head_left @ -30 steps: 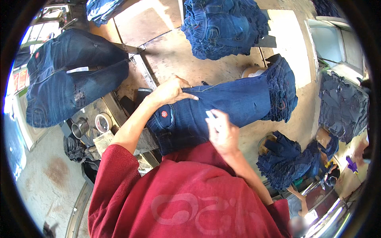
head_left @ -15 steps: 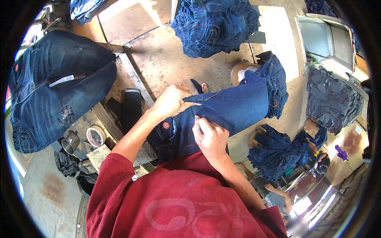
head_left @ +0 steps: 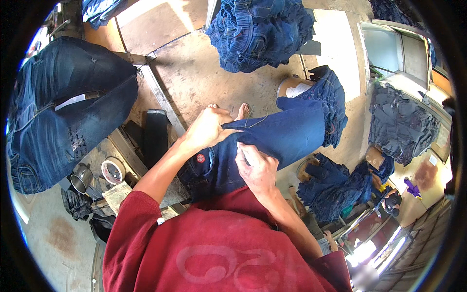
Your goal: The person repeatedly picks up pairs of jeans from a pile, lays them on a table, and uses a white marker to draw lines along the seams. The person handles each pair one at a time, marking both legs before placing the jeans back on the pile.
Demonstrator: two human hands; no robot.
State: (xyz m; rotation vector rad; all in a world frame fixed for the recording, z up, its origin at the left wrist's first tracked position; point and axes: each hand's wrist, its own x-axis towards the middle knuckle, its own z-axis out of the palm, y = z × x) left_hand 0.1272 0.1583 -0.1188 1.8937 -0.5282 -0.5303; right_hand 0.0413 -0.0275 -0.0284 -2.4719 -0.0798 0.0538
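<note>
A pair of dark blue jeans (head_left: 292, 124) stretches sideways in front of me, with a round red patch near its waist end. My left hand (head_left: 209, 127) is closed on the upper edge of the jeans, bunching a fold of the cloth, and a loose thread trails from that edge. Just to the right and nearer, my right hand (head_left: 258, 168) is closed in a pinch against the denim. A tiny pale tip shows at its fingertips, too small to name. The far leg end of the jeans lies over a stack of folded jeans.
Dark jeans (head_left: 73, 107) are spread at left, above a tape roll (head_left: 113, 170) and a metal cup (head_left: 81, 178). Denim piles (head_left: 260, 34) stand ahead and at right (head_left: 335, 187), with a grey garment pile (head_left: 401, 124) beyond. Another person (head_left: 390, 202) is at lower right.
The whole view has shifted slightly. Both hands keep nearly the same hold on the jeans. My bare feet show more clearly beyond the left hand.
</note>
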